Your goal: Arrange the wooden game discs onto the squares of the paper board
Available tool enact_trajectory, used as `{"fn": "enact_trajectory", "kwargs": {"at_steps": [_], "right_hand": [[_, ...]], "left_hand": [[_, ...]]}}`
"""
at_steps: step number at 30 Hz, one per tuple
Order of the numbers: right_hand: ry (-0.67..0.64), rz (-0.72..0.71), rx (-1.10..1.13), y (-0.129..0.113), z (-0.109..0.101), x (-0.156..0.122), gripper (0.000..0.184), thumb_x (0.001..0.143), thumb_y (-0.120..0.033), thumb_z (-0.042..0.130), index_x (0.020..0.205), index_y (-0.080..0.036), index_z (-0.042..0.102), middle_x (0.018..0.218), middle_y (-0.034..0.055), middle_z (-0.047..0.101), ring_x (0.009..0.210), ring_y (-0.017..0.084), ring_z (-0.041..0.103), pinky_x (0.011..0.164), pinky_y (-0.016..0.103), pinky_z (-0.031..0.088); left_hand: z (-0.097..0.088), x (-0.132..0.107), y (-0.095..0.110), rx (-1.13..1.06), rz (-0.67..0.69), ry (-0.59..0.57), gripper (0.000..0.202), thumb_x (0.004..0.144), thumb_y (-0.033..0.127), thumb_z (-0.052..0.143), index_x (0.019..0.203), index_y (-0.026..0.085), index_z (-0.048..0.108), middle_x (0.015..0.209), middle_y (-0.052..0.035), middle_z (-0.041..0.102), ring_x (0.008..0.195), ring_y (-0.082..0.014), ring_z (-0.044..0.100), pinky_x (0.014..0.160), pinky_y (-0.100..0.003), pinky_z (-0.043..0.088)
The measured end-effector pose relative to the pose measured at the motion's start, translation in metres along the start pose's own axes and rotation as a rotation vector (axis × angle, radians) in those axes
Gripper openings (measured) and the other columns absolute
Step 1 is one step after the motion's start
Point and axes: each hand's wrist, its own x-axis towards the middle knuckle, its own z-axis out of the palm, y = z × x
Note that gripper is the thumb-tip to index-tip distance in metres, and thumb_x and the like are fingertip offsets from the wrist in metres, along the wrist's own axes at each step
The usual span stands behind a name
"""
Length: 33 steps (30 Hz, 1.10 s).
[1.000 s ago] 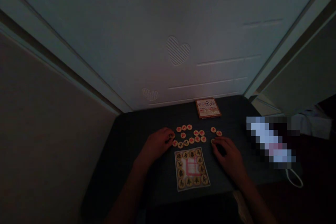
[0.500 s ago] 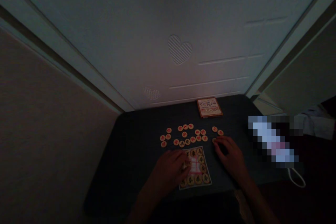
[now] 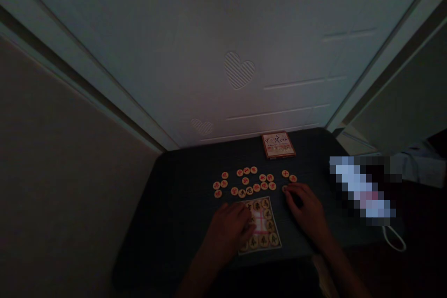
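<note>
Left hand (image 3: 228, 229): curled over paper board (image 3: 260, 221), grip unclear
Right hand (image 3: 305, 207): relaxed, fingertips on xiangqi piece (image 3: 284, 188)
Desk (image 3: 167, 242): more pieces (image 3: 249, 190), box (image 3: 278, 145)
Room: white door (image 3: 223, 56)

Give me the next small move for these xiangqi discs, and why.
Probably the right hand should lift the disc under its fingertips and set it on the paper board. Black-marked discs already ring that board, while the red-marked discs lie loose above it, and this disc is the one closest to that hand.
</note>
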Motion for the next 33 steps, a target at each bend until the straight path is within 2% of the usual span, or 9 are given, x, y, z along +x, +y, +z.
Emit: {"fn": "enact_trajectory", "kwargs": {"at_steps": [13,22,33], "right_hand": [[0.003,0.027,0.004,-0.002,0.0,0.002,0.018,0.098,-0.035,0.058,0.105,-0.026,0.072,0.108,0.0084,0.071,0.102,0.026,0.068,0.092,0.045,0.058],[0.004,0.029,0.024,-0.002,0.001,0.001,0.018,0.098,-0.034,0.058,0.104,-0.024,0.071,0.108,0.0089,0.071,0.102,0.025,0.068,0.093,0.043,0.057],[0.004,0.041,0.027,-0.002,0.0,0.001,0.017,0.098,-0.034,0.059,0.103,-0.025,0.072,0.108,0.0078,0.071,0.102,0.025,0.069,0.093,0.041,0.057]], "left_hand": [[0.008,0.004,-0.004,-0.016,-0.013,0.0,0.006,0.09,0.024,0.065,0.096,0.024,0.065,0.102,-0.0033,0.072,0.098,-0.0263,0.068,0.085,-0.041,0.048],[0.009,0.003,-0.004,-0.003,-0.047,-0.045,0.009,0.092,0.027,0.065,0.1,0.024,0.065,0.108,-0.0037,0.073,0.104,-0.0261,0.066,0.092,-0.043,0.045],[0.011,0.002,-0.005,-0.016,-0.046,-0.033,0.006,0.093,0.027,0.063,0.098,0.024,0.065,0.106,-0.0032,0.072,0.102,-0.0251,0.065,0.091,-0.041,0.043]]}}
